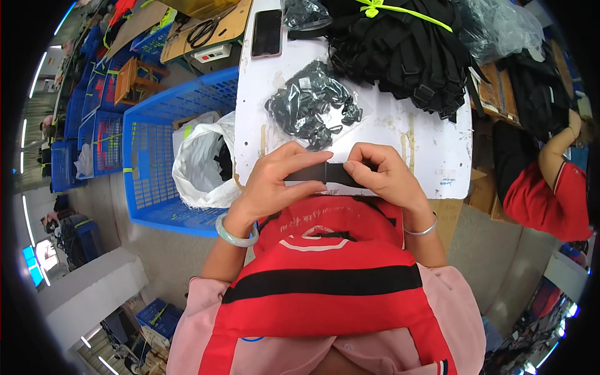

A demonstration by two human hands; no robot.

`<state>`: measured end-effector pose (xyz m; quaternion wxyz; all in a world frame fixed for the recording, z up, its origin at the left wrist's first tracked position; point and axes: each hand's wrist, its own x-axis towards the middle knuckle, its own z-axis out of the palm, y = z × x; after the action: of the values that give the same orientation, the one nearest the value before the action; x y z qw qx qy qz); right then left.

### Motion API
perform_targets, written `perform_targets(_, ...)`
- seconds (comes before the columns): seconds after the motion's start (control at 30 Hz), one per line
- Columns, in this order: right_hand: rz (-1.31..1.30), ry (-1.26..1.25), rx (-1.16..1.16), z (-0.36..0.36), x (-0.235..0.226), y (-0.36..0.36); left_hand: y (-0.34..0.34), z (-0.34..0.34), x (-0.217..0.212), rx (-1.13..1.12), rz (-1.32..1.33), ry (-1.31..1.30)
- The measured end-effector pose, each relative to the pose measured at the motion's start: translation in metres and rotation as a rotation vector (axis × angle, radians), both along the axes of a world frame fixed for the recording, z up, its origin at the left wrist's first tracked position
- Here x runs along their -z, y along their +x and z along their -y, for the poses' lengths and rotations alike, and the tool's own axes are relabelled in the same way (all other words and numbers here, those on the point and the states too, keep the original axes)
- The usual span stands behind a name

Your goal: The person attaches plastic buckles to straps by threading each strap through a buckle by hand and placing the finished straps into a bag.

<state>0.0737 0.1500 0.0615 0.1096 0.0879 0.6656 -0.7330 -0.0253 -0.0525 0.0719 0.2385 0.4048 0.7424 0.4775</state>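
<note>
At the near edge of the white table (250,134), both my hands are on a flat black strip (306,174) lying crosswise between them. My left hand (269,178) spans it, index finger along the far edge and thumb along the near edge. My right hand (387,178) has its thumb and curled fingers closed on the strip's right end. A thin line crosses the strip near its middle; I cannot tell whether this is a seam or a join. Just beyond my fingers lies a clear plastic bag (306,103) of small black buckles.
Bundled black straps with buckles (400,56) fill the table's far right, tied with a yellow-green ribbon. A phone (267,34) lies far left. Beside the table stands a blue basket (150,156) holding a white sack (194,165). Another person (550,194) is at the right.
</note>
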Motion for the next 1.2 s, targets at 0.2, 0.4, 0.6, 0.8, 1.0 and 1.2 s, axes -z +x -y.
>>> perform_targets(0.2, -0.005, -0.08, 0.022, 0.014, 0.01, 0.001, 0.005, -0.001, 0.005, -0.009, -0.01, -0.025)
perform_targets(0.4, -0.228, -0.159, 0.103, 0.032, 0.017, -0.004, 0.015, -0.009, 0.015, -0.238, 0.459, 0.198)
perform_targets(0.6, -0.267, 0.172, 0.136, 0.034, 0.013, -0.015, 0.013, 0.0, 0.044, -0.264, 0.828, 0.33)
perform_targets(0.8, -0.455, 0.609, 0.08, 0.035, 0.009, -0.028, 0.011, 0.003, 0.05, -0.337, 0.703, 0.343)
perform_targets(1.0, -0.405, 0.56, 0.186, -0.014, 0.019, -0.017, -0.036, 0.055, 0.035, -0.591, 1.107, 0.845)
perform_targets(1.2, -0.223, -0.221, 0.184, -0.01, 0.032, -0.01, -0.057, 0.097, -0.006, -0.469, 1.192, 1.259)
